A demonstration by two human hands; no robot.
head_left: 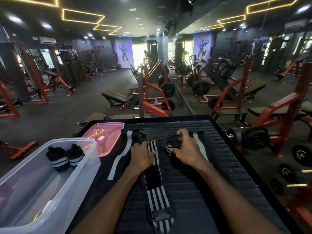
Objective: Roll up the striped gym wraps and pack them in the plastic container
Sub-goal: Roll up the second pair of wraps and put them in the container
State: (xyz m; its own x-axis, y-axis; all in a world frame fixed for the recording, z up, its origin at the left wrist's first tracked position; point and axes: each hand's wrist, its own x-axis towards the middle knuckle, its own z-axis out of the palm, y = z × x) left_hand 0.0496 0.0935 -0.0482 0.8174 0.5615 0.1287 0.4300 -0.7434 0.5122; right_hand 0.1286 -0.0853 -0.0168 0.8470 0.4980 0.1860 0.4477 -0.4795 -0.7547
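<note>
Roll (172, 144) pinched in curled right hand (186, 150); left hand (141, 155) flat, pressing the wrap (154, 181) beside it. Best keep tension, edges aligned.

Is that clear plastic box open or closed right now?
Open. The plastic container has no lid on; the pink lid lies beside it, and two rolled wraps show inside.

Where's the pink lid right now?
In the head view, the pink lid lies flat at the far left of the black ribbed platform, just behind the clear plastic container and left of the unrolled wraps.
</note>
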